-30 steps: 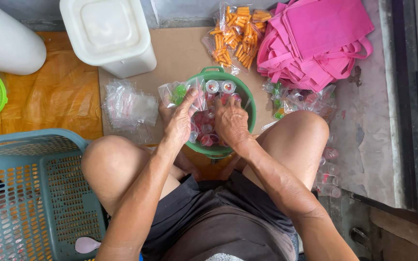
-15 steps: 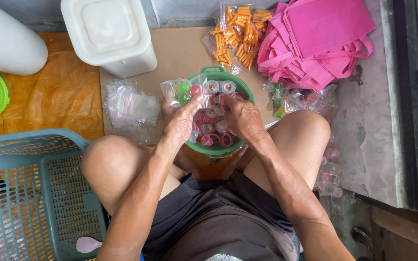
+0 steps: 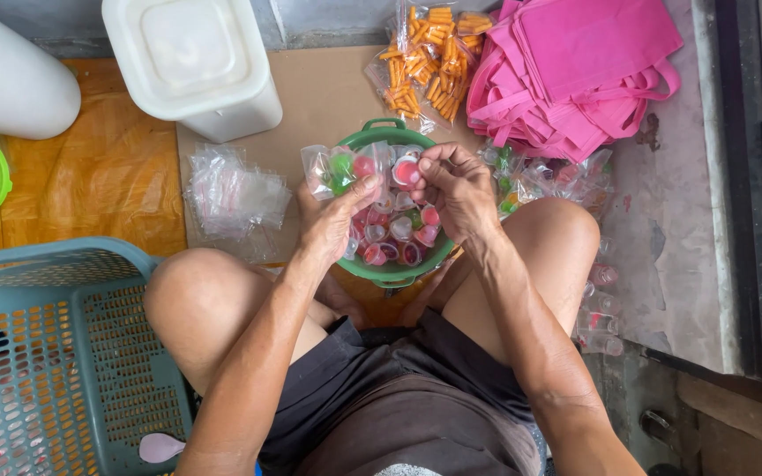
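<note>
Head view: our left hand [image 3: 332,220] pinches a small clear plastic bag [image 3: 346,169] already holding a few coloured jelly cups, while our right hand [image 3: 456,189] grips a red jelly cup [image 3: 406,173] at its mouth. Many remain in the round green plastic basin [image 3: 399,271] beneath. At nine o'clock lie spare clear bags [image 3: 235,192]; at three o'clock, filled packets [image 3: 544,176]. Nothing blocks us.

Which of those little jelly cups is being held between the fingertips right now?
The red cup pinched by the right hand, above the green bowl. The other cups lie in the bowl or inside the bag in the left hand.
</note>
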